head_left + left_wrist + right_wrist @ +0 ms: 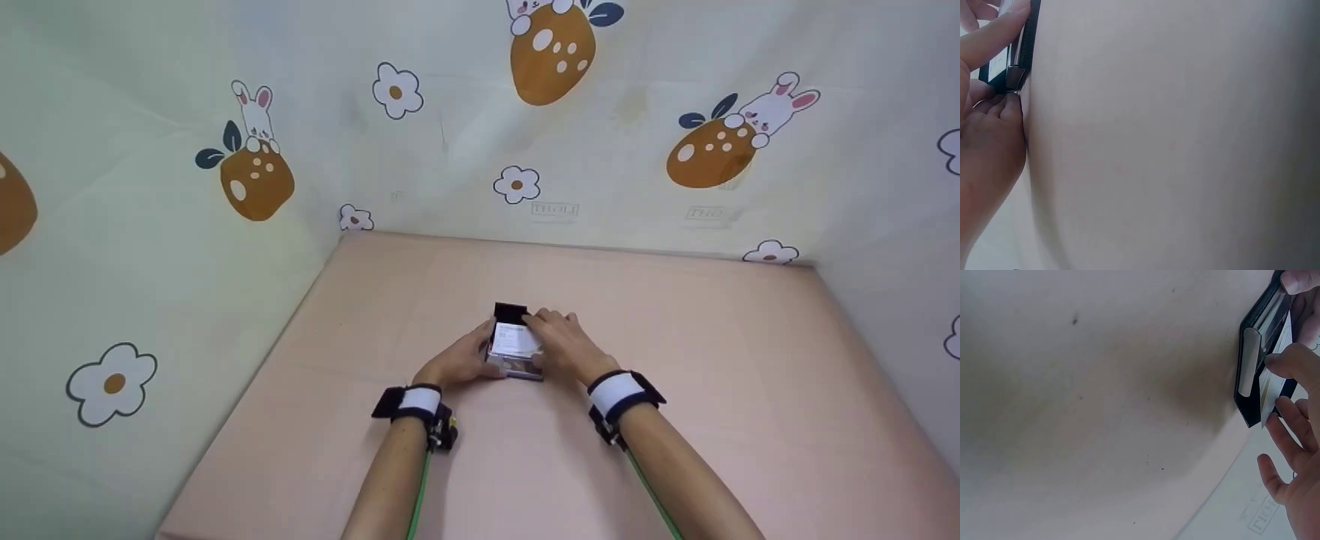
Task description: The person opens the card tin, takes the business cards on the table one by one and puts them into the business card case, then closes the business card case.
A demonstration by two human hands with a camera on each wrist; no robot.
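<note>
A black card case (511, 312) with a metal-edged frame lies open on the pink cloth, its lid flipped to the far side. White cards (516, 339) with small print fill the opening. My left hand (456, 363) grips the case from its left, the thumb along the near edge and fingers at the side. From the right, my right hand (568, 349) pinches a white card (1271, 389) between thumb and fingertips. In the right wrist view that card sticks out past the end of the case. The left wrist view catches only a corner of the case (1028, 48).
Pink cloth (720, 390) covers the table around the case. Pale fabric walls (450, 150) printed with rabbits and flowers stand at the back and both sides. Each wrist wears a strapped camera band (621, 394), with a green cable (651, 484) running back along the forearm.
</note>
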